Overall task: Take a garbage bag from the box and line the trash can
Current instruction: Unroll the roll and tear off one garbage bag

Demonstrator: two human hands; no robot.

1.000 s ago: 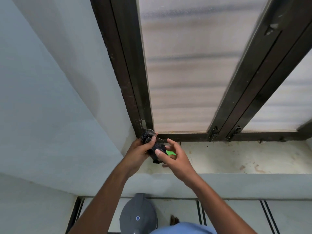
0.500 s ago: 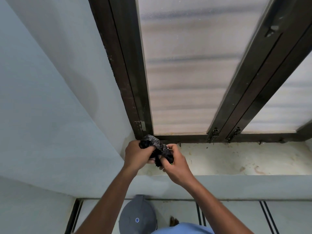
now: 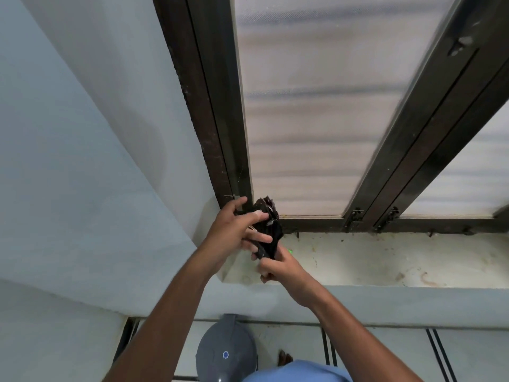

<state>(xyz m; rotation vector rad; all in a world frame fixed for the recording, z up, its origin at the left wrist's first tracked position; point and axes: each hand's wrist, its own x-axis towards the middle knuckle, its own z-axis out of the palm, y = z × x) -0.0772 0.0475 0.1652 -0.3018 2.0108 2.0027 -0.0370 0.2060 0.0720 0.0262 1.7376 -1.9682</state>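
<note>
A crumpled black garbage bag (image 3: 268, 231) is held upright between both hands above the left end of the window sill (image 3: 385, 257). My left hand (image 3: 234, 232) grips its upper part, thumb across the front. My right hand (image 3: 278, 264) pinches its lower end from below. A sliver of bright green (image 3: 289, 250) shows on the sill just right of my right hand; what it is cannot be told. The grey trash can (image 3: 225, 351) with its lid on stands on the floor below, between my forearms.
A dark-framed window (image 3: 316, 119) with frosted panes rises behind the sill. A pale blue wall (image 3: 82, 161) closes in on the left. The tiled floor (image 3: 413, 354) runs under the sill, and toes (image 3: 283, 359) show beside the can.
The bag has turned from lying sideways between the hands to standing upright. My left hand has gone up to its top and my right hand down to its lower end.
</note>
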